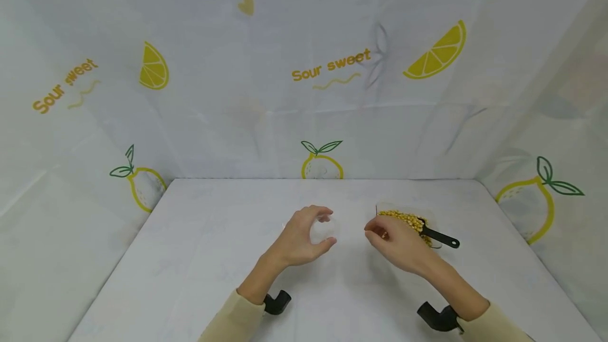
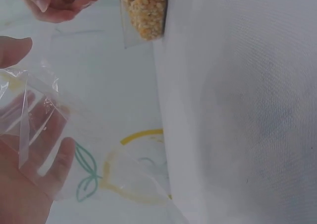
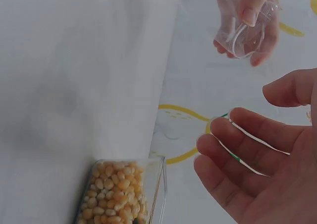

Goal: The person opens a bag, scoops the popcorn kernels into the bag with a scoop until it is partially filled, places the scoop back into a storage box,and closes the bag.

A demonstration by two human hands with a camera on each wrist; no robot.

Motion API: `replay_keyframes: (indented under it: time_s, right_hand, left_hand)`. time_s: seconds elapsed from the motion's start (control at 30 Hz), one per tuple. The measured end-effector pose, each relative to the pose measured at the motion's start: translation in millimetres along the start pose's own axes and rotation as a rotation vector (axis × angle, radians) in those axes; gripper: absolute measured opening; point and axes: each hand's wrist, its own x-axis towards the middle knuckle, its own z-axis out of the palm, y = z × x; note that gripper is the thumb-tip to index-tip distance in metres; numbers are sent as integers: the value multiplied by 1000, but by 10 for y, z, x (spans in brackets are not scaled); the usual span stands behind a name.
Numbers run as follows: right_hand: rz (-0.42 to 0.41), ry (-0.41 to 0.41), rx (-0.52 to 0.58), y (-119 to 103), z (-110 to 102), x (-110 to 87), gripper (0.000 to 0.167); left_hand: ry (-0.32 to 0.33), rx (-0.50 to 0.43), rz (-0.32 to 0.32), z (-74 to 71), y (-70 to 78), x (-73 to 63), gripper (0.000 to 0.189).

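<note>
My left hand (image 1: 296, 239) holds a thin clear plastic bag (image 3: 242, 43), thumb on one side and curved fingers on the other. In the left wrist view the clear film hangs across the fingers and palm. My right hand (image 1: 399, 244) has loosely bent fingers, and in the right wrist view its thumb stands apart with nothing held. Beyond that hand, partly hidden by it, is a clear box (image 3: 161, 187) of yellow corn kernels (image 3: 111, 192). A black scoop (image 1: 442, 237) rests in the kernels, its handle sticking out to the right.
Both hands are over a white-covered table (image 1: 199, 257). A white sheet (image 1: 204, 131) printed with lemons and lettering hangs behind and along the sides. Black curved pieces (image 1: 277, 302) are worn at both wrists, beside the light sleeves (image 1: 235, 318).
</note>
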Motion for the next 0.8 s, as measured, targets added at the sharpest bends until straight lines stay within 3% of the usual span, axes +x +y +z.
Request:
replay_keyframes:
  time_s: [0.47, 0.6, 0.8]
  right_hand:
    - [-33, 86, -314, 195, -147, -214, 57]
    - [-75, 118, -356, 321, -163, -257, 60]
    - [-49, 118, -389, 504, -220, -306, 66]
  left_hand:
    - [0, 25, -1, 19, 4, -21, 51]
    - [6, 36, 6, 27, -1, -26, 50]
    - [-11, 35, -13, 32, -7, -34, 50]
